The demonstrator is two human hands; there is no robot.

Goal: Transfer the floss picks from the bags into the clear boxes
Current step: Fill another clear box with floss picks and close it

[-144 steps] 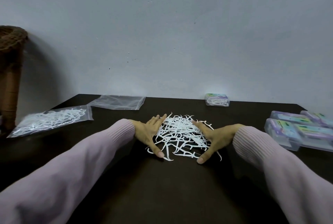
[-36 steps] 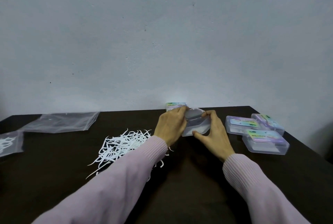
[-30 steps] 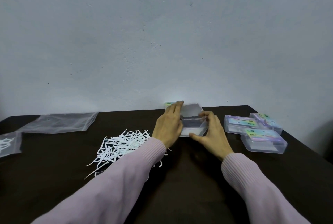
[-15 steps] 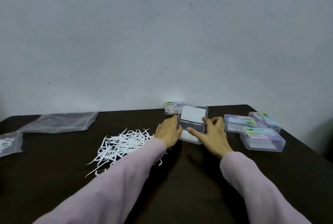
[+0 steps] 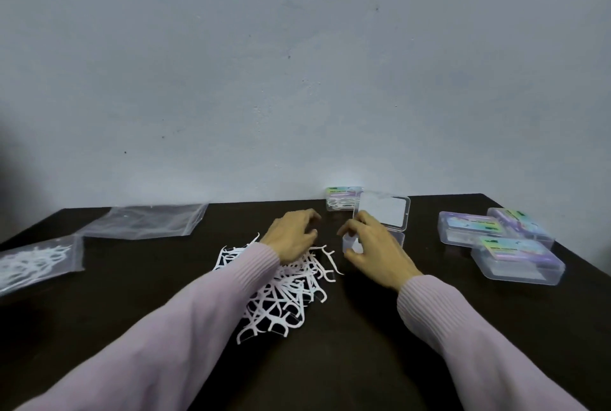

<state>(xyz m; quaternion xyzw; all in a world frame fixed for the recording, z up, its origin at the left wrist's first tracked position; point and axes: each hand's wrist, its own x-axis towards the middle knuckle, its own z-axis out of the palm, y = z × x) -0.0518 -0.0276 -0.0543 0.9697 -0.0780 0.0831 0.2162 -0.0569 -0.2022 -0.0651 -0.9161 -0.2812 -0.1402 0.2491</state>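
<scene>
A heap of loose white floss picks lies on the dark table, partly under my left forearm. My left hand hovers over the heap's far edge, fingers loosely curled, holding nothing I can see. My right hand grips the near left corner of an open clear box, whose lid stands raised behind it. A bag with floss picks lies at the far left.
An empty clear bag lies at the back left. A filled box sits by the wall. Three closed clear boxes with coloured labels are grouped at the right, near the table's edge.
Both hands gathered the picks, then took a clear box and opened its lid. Since half a second ago my left hand has left the box and moved back over the heap.
</scene>
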